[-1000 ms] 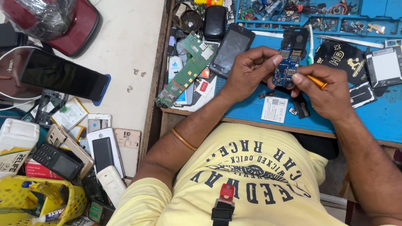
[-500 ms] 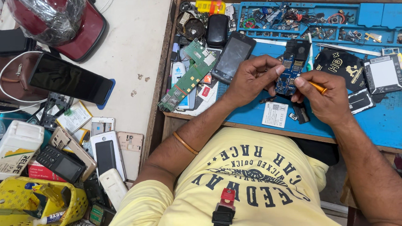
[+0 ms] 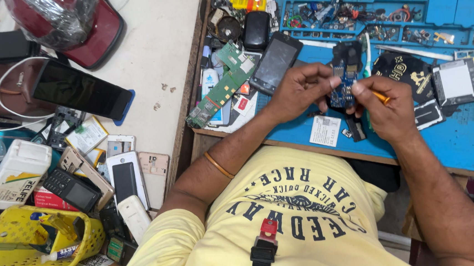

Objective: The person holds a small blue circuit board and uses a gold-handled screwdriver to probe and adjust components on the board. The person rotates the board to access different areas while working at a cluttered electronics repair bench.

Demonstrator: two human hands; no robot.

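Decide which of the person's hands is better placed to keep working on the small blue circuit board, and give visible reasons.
Right. The right hand already grips the orange-handled tool, tip at the blue circuit board. The left hand is occupied pinching that board steady above the blue work mat.

Two hands at work: left hand (image 3: 299, 92), right hand (image 3: 388, 111), sharing one small blue circuit board (image 3: 345, 86) and one orange-handled tool (image 3: 380, 96). One long green circuit board (image 3: 220, 87). Two dark smartphones lying flat: one (image 3: 275, 62) on the blue mat (image 3: 443, 135), one (image 3: 81, 89) on the bench (image 3: 159, 49). One black keypad phone (image 3: 71, 189). One yellow basket (image 3: 11, 243). One white label (image 3: 326, 130)
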